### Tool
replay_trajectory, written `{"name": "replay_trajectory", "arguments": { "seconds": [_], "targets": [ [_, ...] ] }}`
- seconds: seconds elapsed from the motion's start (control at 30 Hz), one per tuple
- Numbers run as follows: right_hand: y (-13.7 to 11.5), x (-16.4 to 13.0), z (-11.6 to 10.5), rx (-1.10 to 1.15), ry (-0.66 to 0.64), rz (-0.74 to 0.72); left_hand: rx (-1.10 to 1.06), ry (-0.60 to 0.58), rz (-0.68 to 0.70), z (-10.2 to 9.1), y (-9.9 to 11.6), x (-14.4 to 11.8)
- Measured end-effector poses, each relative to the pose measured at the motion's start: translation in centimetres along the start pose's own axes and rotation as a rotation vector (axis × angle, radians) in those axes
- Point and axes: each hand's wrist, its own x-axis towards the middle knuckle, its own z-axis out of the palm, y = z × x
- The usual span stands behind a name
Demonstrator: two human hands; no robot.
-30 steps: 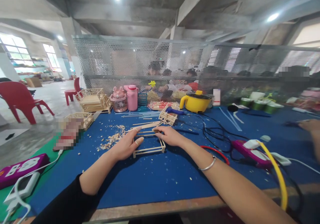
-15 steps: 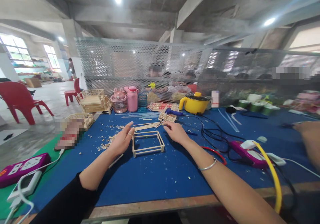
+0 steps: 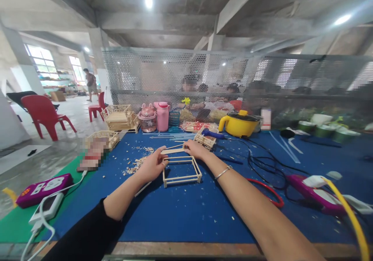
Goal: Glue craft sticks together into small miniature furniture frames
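A small bundle of flat wooden sticks [image 3: 174, 150] lies crosswise between my hands. My left hand [image 3: 152, 164] has its fingertips closed at the left end of the sticks. At their right end the bent fingers of my right hand [image 3: 196, 150] are closed on them, partly hidden by the hand's back. Just nearer to me stands an open rectangular frame of wooden sticks [image 3: 182, 180], beside my left fingers. A loose stick [image 3: 142, 189] pokes out beneath my left wrist. Behind my right hand, a blue glue gun [image 3: 213, 133] rests on a small wooden stick piece [image 3: 205, 140].
Wood scraps [image 3: 136, 164] litter the blue mat left of my hands. Stacked wooden frames [image 3: 121, 119], a pink bottle [image 3: 162, 117] and a yellow electric pot [image 3: 240, 125] stand along the back. Black cables [image 3: 256, 162] and a purple power strip [image 3: 313, 195] lie right.
My right hand has moved left and closed on the sticks. My left fingers have bent in from a spread pose to the sticks' other end. The view has turned slightly left.
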Motion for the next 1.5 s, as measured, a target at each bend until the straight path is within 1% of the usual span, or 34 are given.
{"name": "replay_trajectory", "arguments": {
  "seconds": [0.23,0.33,0.4,0.5,0.57,0.63,0.73,0.83,0.9,1.0,1.07,1.27,1.5],
  "targets": [
    [-0.9,-0.4,-0.6,0.007,0.04,-0.036,0.008,0.018,0.014,0.1,-0.3,0.0],
    [-1.0,-1.1,-1.5,0.035,0.083,-0.019,0.008,0.046,0.028,0.1,-0.4,0.0],
    [-1.0,-2.0,-2.6,0.057,0.125,-0.002,0.025,0.097,0.031,-0.1,-0.4,0.1],
    [-1.3,-4.7,-4.5,0.088,0.201,0.008,0.08,0.213,0.022,-0.7,0.0,0.3],
    [-2.0,-7.2,-5.5,0.118,0.239,0.003,0.082,0.258,0.009,-1.2,0.3,0.3],
    [-2.9,-9.9,-5.9,0.202,0.258,-0.006,0.074,0.286,-0.003,-1.8,0.6,0.1],
    [-3.7,-13.3,-5.6,0.335,0.23,-0.05,0.071,0.31,0.02,-2.5,0.9,-0.5],
    [-3.7,-14.6,-4.8,0.391,0.241,-0.133,0.081,0.277,0.058,-2.7,1.1,-1.6],
    [-3.6,-14.5,-4.4,0.39,0.274,-0.189,0.093,0.243,0.075,-2.6,1.3,-2.6],
    [-3.7,-14.0,-4.0,0.321,0.299,-0.242,0.109,0.183,0.097,-2.3,1.6,-3.8],
    [-3.9,-13.9,-4.0,0.293,0.303,-0.248,0.127,0.144,0.12,-2.1,1.7,-4.3],
    [-4.5,-14.2,-3.9,0.374,0.282,-0.233,0.102,0.034,0.159,-2.1,1.8,-4.7],
    [-4.0,-14.1,-3.9,0.367,0.257,-0.193,-0.019,-0.052,0.125,-2.2,2.2,-4.9]
  ]
}}
